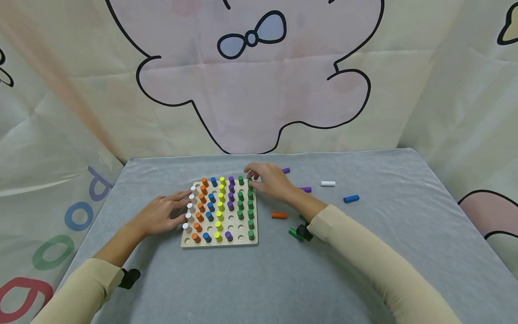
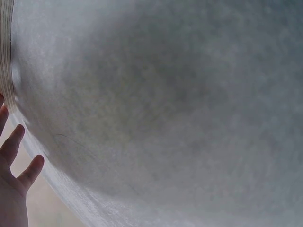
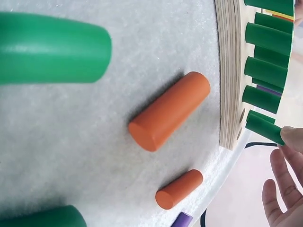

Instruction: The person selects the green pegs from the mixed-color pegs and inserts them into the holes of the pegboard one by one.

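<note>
A wooden pegboard (image 1: pixel 220 243) holds rows of white, orange, blue, yellow, purple and green pegs. At its far right corner my right hand (image 1: pixel 272 181) pinches a green peg (image 3: pixel 264 129) between thumb and finger. That peg tilts against the board near bare holes in the right wrist view. My left hand (image 1: pixel 159 215) lies along the board's left edge beside the white pegs (image 1: pixel 189 217), its fingers spread. In the left wrist view the left hand's fingers (image 2: pixel 31 172) appear at the lower left, near the board's side (image 2: pixel 5 52). Whether they touch it I cannot tell.
Loose pegs lie on the grey cloth (image 1: pixel 226 288) right of the board: an orange peg (image 1: pixel 279 215), a green peg (image 1: pixel 296 234), a white peg (image 1: pixel 328 183), a blue peg (image 1: pixel 351 198) and purple pegs (image 1: pixel 306 189). Another orange peg (image 3: pixel 179 189) shows in the right wrist view.
</note>
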Motion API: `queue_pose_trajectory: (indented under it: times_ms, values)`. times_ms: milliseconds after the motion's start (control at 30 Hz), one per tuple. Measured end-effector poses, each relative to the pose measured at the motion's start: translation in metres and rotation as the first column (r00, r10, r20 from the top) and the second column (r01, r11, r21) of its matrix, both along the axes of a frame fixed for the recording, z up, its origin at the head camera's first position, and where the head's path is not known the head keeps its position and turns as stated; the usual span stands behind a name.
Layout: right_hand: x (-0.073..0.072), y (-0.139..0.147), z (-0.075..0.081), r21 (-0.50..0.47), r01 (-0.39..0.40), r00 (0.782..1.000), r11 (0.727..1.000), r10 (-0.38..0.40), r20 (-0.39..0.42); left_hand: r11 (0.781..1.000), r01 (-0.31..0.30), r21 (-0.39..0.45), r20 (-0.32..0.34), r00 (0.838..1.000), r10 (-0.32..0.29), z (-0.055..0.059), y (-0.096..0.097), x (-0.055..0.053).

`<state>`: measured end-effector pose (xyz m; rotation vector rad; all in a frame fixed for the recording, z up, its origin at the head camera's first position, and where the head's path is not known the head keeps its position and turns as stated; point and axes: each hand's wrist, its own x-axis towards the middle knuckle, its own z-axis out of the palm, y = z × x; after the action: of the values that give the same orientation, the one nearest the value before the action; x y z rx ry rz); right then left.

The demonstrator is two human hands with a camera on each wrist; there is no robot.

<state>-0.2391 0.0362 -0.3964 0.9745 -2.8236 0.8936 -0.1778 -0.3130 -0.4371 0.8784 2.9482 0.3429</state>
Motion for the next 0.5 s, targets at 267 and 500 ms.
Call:
queue_pose_trajectory:
  times_ms: [267, 500]
  values:
    - [0.0003, -0.0024, -0.0019, 0.015, 0.012, 0.999, 1.000, -0.013, 0.032, 1.000, -0.006, -0.004, 0.013, 1.000, 0.006, -0.0001, 0.0000, -0.0006]
    - [0.0004, -0.0041, -0.0030, 0.010, 0.007, 0.999, 1.000, -0.008, 0.050, 1.000, 0.000, -0.006, 0.004, 1.000, 0.000, -0.0003, -0.0005, -0.0004]
